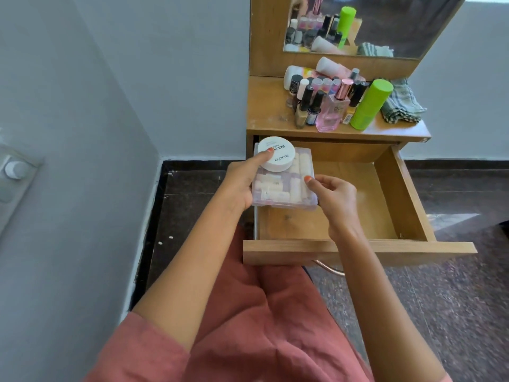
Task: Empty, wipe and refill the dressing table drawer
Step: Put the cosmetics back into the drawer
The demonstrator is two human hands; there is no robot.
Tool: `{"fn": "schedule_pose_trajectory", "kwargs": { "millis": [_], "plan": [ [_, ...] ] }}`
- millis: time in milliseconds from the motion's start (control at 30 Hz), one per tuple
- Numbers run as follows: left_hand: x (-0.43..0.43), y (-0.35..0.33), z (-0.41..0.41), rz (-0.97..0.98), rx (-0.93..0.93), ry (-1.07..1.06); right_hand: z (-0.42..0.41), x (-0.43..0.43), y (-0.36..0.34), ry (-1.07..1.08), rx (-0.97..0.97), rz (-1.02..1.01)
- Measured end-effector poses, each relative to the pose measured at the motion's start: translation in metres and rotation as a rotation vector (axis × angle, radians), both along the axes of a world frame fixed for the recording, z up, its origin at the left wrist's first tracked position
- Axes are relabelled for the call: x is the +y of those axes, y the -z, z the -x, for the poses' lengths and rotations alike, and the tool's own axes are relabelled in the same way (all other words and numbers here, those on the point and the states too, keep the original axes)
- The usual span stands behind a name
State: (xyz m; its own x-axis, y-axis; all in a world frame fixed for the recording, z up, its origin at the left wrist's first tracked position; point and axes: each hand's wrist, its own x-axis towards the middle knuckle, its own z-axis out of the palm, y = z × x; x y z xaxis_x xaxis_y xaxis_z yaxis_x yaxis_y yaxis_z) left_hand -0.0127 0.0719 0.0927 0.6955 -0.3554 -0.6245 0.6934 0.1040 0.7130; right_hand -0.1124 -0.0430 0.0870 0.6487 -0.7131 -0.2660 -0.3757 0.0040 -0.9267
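Observation:
The wooden drawer (396, 188) of the dressing table stands pulled out, and its visible floor is bare. Over its left part both hands hold a clear plastic box of false nails (281, 188). A round white jar (276, 153) rests on top of the box. My left hand (242, 186) grips the box's left edge, with the thumb pressing on the jar. The box's right front corner is pinched by my right hand (333, 199).
On the tabletop (264, 106) stand several nail polish bottles, a pink perfume bottle (332, 111), a green can (370, 104) and a folded checked cloth (402, 104). A mirror (385, 26) rises behind. A grey wall lies to the left, dark floor below.

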Motion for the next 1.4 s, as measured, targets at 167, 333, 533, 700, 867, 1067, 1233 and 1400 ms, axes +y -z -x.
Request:
{"fn": "schedule_pose_trajectory", "kwargs": {
  "millis": [167, 333, 533, 700, 867, 1067, 1233, 1400],
  "plan": [
    [-0.023, 0.008, 0.017, -0.034, 0.007, 0.042, 0.017, -0.020, 0.007, 0.020, 0.029, 0.006],
    [-0.046, 0.023, 0.024, -0.127, -0.034, 0.049, 0.017, -0.036, 0.015, 0.046, 0.087, 0.040],
    [-0.068, 0.040, 0.022, -0.290, -0.177, 0.118, 0.003, -0.048, 0.023, 0.035, 0.164, 0.060],
    [-0.082, 0.055, 0.019, -0.414, -0.314, 0.116, -0.013, -0.057, 0.031, 0.020, 0.257, 0.102],
    [-0.087, 0.062, 0.016, -0.487, -0.376, 0.075, -0.029, -0.061, 0.036, -0.016, 0.336, 0.166],
    [-0.088, 0.068, 0.011, -0.575, -0.443, 0.061, -0.045, -0.061, 0.043, -0.036, 0.392, 0.188],
    [-0.090, 0.074, 0.008, -0.610, -0.459, 0.052, -0.049, -0.059, 0.048, -0.065, 0.402, 0.199],
    [-0.089, 0.073, 0.007, -0.625, -0.481, 0.052, -0.051, -0.057, 0.050, -0.069, 0.403, 0.206]
  ]
}}
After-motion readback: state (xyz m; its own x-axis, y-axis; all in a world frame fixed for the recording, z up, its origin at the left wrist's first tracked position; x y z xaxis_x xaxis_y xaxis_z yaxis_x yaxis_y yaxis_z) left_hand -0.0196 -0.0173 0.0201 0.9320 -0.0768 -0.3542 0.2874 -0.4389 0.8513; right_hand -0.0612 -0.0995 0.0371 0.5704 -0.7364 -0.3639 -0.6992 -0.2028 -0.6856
